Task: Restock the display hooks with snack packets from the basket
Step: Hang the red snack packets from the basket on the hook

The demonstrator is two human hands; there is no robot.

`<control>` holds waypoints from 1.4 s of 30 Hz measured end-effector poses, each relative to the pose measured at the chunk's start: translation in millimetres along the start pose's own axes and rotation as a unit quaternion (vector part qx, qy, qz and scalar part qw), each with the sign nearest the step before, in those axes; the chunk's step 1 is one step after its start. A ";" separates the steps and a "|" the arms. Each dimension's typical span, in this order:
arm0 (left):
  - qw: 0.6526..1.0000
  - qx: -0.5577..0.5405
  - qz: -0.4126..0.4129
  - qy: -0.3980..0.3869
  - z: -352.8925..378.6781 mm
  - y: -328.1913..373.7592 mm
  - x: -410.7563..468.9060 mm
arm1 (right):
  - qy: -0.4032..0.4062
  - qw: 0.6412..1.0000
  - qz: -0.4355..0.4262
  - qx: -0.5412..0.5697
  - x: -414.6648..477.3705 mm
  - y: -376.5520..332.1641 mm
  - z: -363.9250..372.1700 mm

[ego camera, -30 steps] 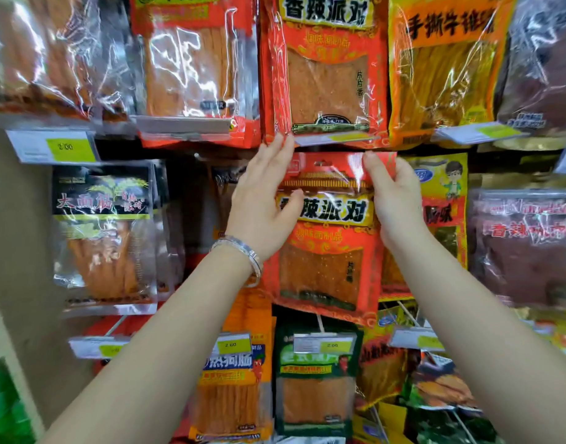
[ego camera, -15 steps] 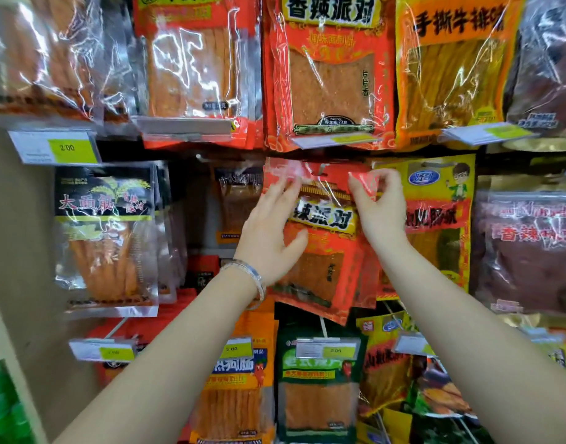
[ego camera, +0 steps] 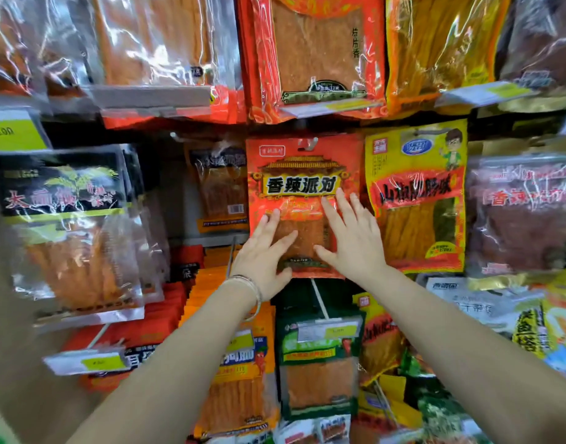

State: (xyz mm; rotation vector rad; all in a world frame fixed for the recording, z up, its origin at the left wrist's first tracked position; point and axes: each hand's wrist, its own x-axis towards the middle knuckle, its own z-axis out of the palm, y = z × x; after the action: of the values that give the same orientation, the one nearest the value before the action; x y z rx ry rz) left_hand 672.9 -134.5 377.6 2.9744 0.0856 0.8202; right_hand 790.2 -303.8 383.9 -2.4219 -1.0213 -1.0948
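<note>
Red snack pkt (ego camera: 302, 174) hanging on hook, my L hand (ego camera: 262, 254) & R hand (ego camera: 352, 241) flat on it, fingers straight, spread.

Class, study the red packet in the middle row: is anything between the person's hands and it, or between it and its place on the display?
Nothing visible. The left hand and right hand lie flat on the front of the red packet, fingers straight, with no other packet between. It appears to hang in its row already.
</note>
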 end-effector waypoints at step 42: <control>0.271 -0.412 -0.869 0.049 23.7 113.5 -736.6 | -0.784 0.503 0.247 0.265 -581.1 -246.1 -29.7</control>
State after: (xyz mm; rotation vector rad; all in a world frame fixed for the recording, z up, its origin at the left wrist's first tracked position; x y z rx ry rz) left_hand 57.9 -298.6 -10.9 0.4851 1.6837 0.2440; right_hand 333.2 -427.7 -34.4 -2.2610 -0.5470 1.7572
